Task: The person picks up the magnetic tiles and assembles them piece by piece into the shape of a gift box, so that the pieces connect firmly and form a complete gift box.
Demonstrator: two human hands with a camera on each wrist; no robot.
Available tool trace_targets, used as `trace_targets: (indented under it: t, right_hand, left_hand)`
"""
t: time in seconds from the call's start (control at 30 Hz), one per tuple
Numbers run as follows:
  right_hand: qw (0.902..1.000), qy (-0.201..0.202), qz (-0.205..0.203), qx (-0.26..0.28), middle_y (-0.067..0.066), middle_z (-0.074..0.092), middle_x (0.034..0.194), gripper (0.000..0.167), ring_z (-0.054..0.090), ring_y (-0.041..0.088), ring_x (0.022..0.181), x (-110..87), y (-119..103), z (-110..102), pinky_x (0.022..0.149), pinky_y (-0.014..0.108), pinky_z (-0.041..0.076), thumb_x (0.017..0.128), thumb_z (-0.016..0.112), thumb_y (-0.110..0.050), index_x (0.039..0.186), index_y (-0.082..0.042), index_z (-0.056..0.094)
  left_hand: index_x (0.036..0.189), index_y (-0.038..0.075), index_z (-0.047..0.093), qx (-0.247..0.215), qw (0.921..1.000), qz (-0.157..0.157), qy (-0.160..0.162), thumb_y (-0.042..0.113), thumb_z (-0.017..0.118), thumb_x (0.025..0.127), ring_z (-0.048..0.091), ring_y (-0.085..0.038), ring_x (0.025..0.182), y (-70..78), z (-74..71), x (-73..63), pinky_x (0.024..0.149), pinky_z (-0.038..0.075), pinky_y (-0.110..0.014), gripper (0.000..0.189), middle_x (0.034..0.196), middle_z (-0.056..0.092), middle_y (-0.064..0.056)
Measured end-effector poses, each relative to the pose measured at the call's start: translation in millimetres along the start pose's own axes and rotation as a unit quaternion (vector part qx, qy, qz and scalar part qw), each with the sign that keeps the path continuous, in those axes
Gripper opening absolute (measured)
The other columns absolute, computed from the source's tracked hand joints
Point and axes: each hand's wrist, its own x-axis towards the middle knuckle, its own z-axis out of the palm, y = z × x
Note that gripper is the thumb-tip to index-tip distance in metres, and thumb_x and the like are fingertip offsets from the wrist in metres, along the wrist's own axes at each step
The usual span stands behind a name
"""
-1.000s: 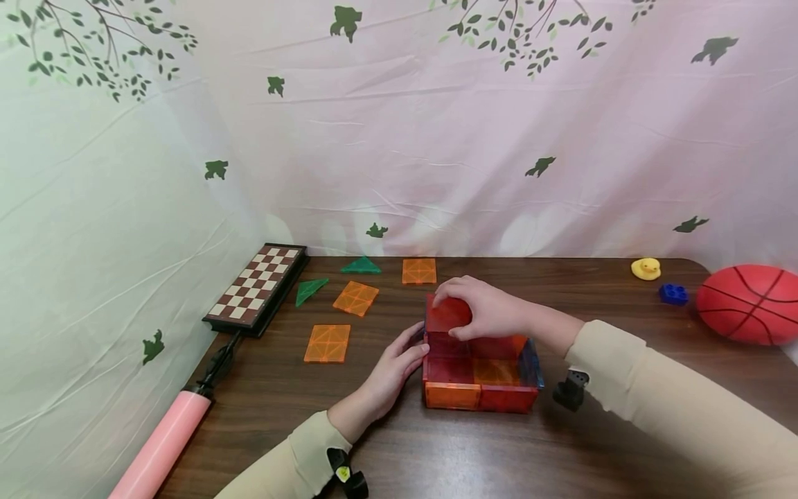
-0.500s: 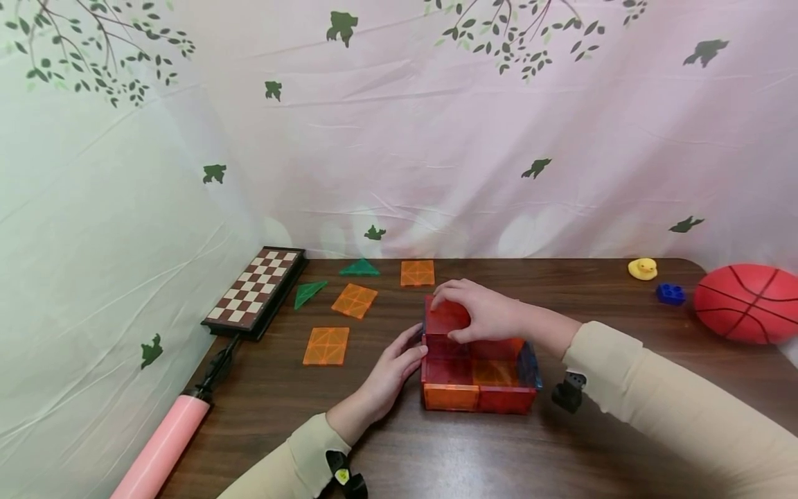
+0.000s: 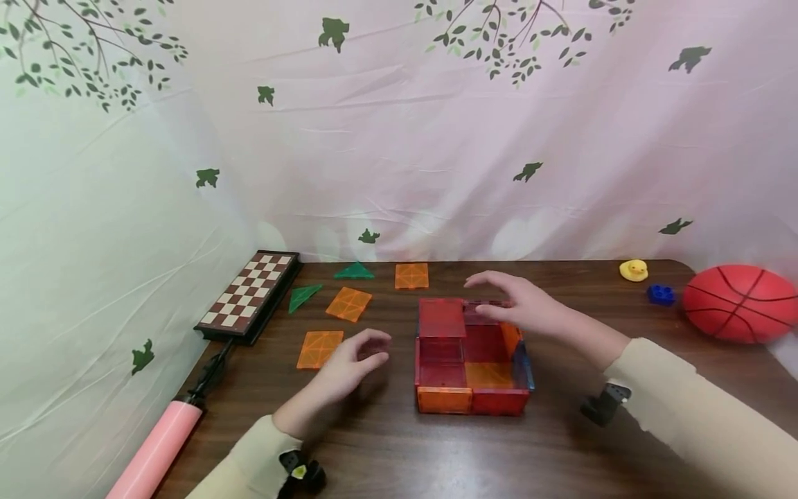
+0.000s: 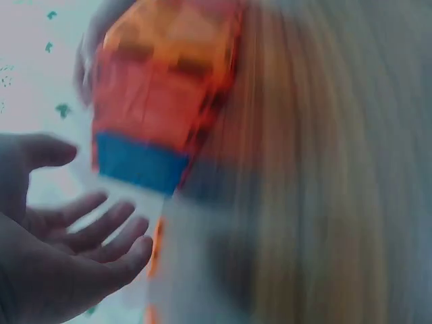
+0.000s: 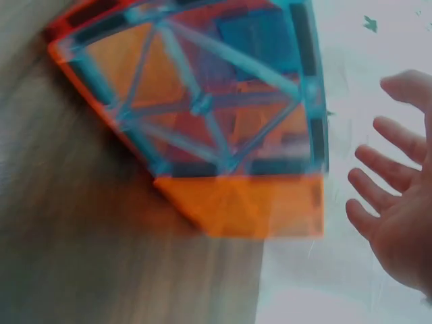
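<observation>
A low box of see-through magnetic tiles point(image 3: 445, 400) in red, orange and blue stands on the table. One red square tile point(image 3: 442, 318) lies flat over its back left corner; the other compartments are uncovered. Left of the box, my left hand point(image 3: 346, 365) is off it, fingers loosely bent and holding nothing. My right hand point(image 3: 524, 303) hovers at the back right of the box with fingers spread, also holding nothing. In the right wrist view, a blue tile wall point(image 5: 202, 101) faces the camera, apart from the hand point(image 5: 401, 175).
Loose orange square tiles point(image 3: 349, 304) and green triangle tiles point(image 3: 305, 298) lie at the back left. Further left are a chessboard point(image 3: 249, 290) and a pink pump point(image 3: 158, 450). A yellow duck point(image 3: 634, 270), a blue block point(image 3: 661, 294) and a red basketball point(image 3: 742, 303) sit at the right.
Both hands have let go of the box. The left hand has moved left and the right hand has drawn back to the right, leaving the red square tile on the back left corner.
</observation>
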Motion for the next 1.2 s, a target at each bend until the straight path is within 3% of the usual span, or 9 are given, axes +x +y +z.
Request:
trace_targets:
  t: [0.07, 0.13, 0.3, 0.4, 0.5, 0.6, 0.77, 0.97, 1.2]
  right_hand:
    - [0.9991, 0.026, 0.025, 0.020, 0.010, 0.055, 0.144, 0.042, 0.045, 0.040, 0.137, -12.4, 5.9, -3.2, 0.107, 0.063, 0.038, 0.099, 0.070, -0.023, 0.138, -0.015, 0.057]
    - [0.9961, 0.052, 0.052, 0.048, 0.015, 0.053, 0.146, 0.044, 0.043, 0.044, 0.138, -25.7, 11.0, -3.3, 0.107, 0.064, 0.037, 0.100, 0.067, -0.021, 0.141, -0.013, 0.054]
    - [0.9779, 0.087, 0.121, 0.147, 0.025, 0.040, 0.155, 0.058, 0.036, 0.047, 0.142, -56.5, 17.8, 9.5, 0.108, 0.066, 0.035, 0.104, 0.061, -0.023, 0.154, -0.006, 0.038]
    - [0.9572, 0.077, 0.159, 0.229, 0.024, 0.030, 0.161, 0.065, 0.033, 0.045, 0.145, -70.4, 20.8, 21.5, 0.110, 0.058, 0.036, 0.106, 0.056, -0.028, 0.160, -0.007, 0.026]
    - [0.9288, 0.055, 0.176, 0.322, 0.023, 0.022, 0.165, 0.068, 0.032, 0.041, 0.146, -80.3, 22.8, 32.0, 0.108, 0.038, 0.043, 0.108, 0.051, -0.030, 0.163, -0.007, 0.020]
    - [0.9027, 0.042, 0.184, 0.387, 0.021, 0.017, 0.167, 0.067, 0.029, 0.040, 0.147, -87.4, 22.4, 40.5, 0.099, 0.022, 0.045, 0.108, 0.048, -0.030, 0.164, -0.009, 0.016]
    - [0.8800, 0.042, 0.183, 0.436, 0.018, 0.011, 0.168, 0.067, 0.019, 0.042, 0.149, -95.8, 22.7, 50.5, 0.099, 0.022, 0.045, 0.109, 0.045, -0.028, 0.165, -0.014, 0.010]
    - [0.8658, 0.043, 0.168, 0.469, 0.017, 0.004, 0.169, 0.067, 0.011, 0.041, 0.151, -99.3, 24.7, 54.6, 0.099, 0.021, 0.045, 0.110, 0.042, -0.027, 0.165, -0.015, 0.007]
    - [0.8717, 0.048, 0.166, 0.458, 0.018, 0.005, 0.169, 0.067, 0.013, 0.041, 0.151, -99.3, 23.9, 56.7, 0.099, 0.019, 0.044, 0.110, 0.042, -0.028, 0.165, -0.014, 0.008]
  left_hand:
    - [0.125, 0.005, 0.066, 0.101, 0.9943, 0.035, 0.003, 0.013, 0.068, 0.098, 0.063, -0.031, 0.117, -3.9, -14.1, -5.2, 0.099, 0.048, -0.053, 0.028, 0.123, 0.067, -0.009]
    - [0.122, 0.006, 0.067, 0.177, 0.9825, 0.057, 0.003, 0.013, 0.071, 0.095, 0.063, -0.030, 0.116, -8.4, -26.6, -8.8, 0.097, 0.049, -0.053, 0.028, 0.122, 0.067, -0.008]
    - [0.125, 0.003, 0.065, 0.298, 0.9527, 0.059, 0.001, 0.014, 0.079, 0.089, 0.061, -0.031, 0.117, -23.2, -52.5, -13.3, 0.098, 0.048, -0.052, 0.040, 0.125, 0.064, -0.011]
    - [0.124, 0.002, 0.064, 0.340, 0.9389, 0.052, -0.007, 0.015, 0.082, 0.086, 0.058, -0.034, 0.121, -35.6, -63.8, -14.3, 0.103, 0.045, -0.053, 0.043, 0.129, 0.062, -0.015]
    - [0.120, 0.001, 0.065, 0.359, 0.9318, 0.048, -0.018, 0.015, 0.082, 0.085, 0.053, -0.040, 0.126, -48.2, -71.0, -15.3, 0.106, 0.042, -0.055, 0.042, 0.134, 0.059, -0.021]
    - [0.121, 0.002, 0.064, 0.363, 0.9304, 0.044, -0.030, 0.015, 0.082, 0.085, 0.050, -0.042, 0.129, -54.7, -75.1, -15.2, 0.108, 0.039, -0.056, 0.042, 0.139, 0.056, -0.024]
    - [0.129, 0.002, 0.062, 0.369, 0.9276, 0.037, -0.044, 0.017, 0.081, 0.085, 0.048, -0.044, 0.130, -54.9, -78.9, -10.1, 0.107, 0.040, -0.058, 0.050, 0.142, 0.053, -0.025]
    - [0.130, 0.005, 0.064, 0.381, 0.9225, 0.033, -0.052, 0.022, 0.082, 0.085, 0.049, -0.039, 0.126, -55.0, -81.1, -4.6, 0.104, 0.044, -0.055, 0.052, 0.135, 0.057, -0.020]
    - [0.125, 0.014, 0.065, 0.388, 0.9187, 0.044, -0.061, 0.035, 0.085, 0.079, 0.052, -0.022, 0.095, -45.9, -71.8, 0.6, 0.080, 0.050, -0.041, 0.054, 0.111, 0.056, -0.006]
